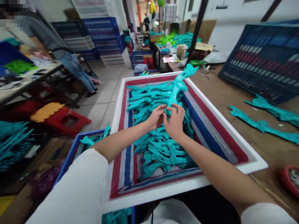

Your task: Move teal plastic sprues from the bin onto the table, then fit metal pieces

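Over a white crate (pixel 253 166) lined with red, white and blue striped sheet, I hold up a long, glossy turquoise plastic piece (pixel 174 93). Its near end sits between my two hands, and its flared far end points up and away. My left hand (pixel 157 117) is closed on the left side of that end, fingertips curled in. My right hand (pixel 175 122) grips the same end from the right, thumb and fingers bent around it. Many similar turquoise pieces (pixel 165 152) lie stacked crosswise in the crate beneath my hands. My fingers hide the near tip.
On the brown table (pixel 215 93) at right lie two loose turquoise pieces (pixel 263 124), a leaning dark blue crate (pixel 263 62) and a red bowl (pixel 291 179) with small parts. A red stool (pixel 67 119) and a blue crate (pixel 78 137) stand left. Another person (pixel 67 59) works at the far-left table.
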Tool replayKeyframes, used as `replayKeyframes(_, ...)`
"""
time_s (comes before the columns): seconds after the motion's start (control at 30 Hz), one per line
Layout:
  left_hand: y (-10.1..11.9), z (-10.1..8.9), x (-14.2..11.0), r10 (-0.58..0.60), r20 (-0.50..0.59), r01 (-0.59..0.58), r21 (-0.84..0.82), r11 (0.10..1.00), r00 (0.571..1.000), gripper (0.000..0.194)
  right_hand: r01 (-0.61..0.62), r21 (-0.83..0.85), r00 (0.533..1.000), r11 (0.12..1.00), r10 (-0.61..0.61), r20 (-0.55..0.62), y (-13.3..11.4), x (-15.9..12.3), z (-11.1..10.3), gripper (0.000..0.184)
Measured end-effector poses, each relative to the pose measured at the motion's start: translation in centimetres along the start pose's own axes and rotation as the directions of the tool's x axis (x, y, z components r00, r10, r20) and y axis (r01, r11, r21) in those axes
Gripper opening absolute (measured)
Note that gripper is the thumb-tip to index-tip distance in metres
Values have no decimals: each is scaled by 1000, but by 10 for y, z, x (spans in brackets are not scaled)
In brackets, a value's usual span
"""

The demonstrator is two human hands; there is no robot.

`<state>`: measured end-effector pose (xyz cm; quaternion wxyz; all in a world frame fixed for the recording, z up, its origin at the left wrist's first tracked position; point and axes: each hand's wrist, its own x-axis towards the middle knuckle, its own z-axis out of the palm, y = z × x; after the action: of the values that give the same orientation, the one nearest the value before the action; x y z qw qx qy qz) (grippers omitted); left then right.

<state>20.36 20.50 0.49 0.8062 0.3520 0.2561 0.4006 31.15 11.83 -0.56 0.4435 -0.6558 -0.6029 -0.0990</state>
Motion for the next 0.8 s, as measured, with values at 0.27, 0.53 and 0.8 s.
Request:
replayKeyframes(0.27, 16, -12, 1, 58, 197, -60, 5, 998, 979, 62, 117, 2, 991, 993, -117, -58, 2, 0, -2, 34)
replayKeyframes(0.53, 28, -24, 12, 62, 358, -138, 188, 972, 931, 98, 244, 28, 969, 969, -245, 38, 31, 10, -2, 60)
replayKeyframes(0.8, 31, -44, 33, 86, 285, -160, 250, 955, 955, 96, -20, 259, 1000, 966, 21, -1, 64, 37, -7, 66)
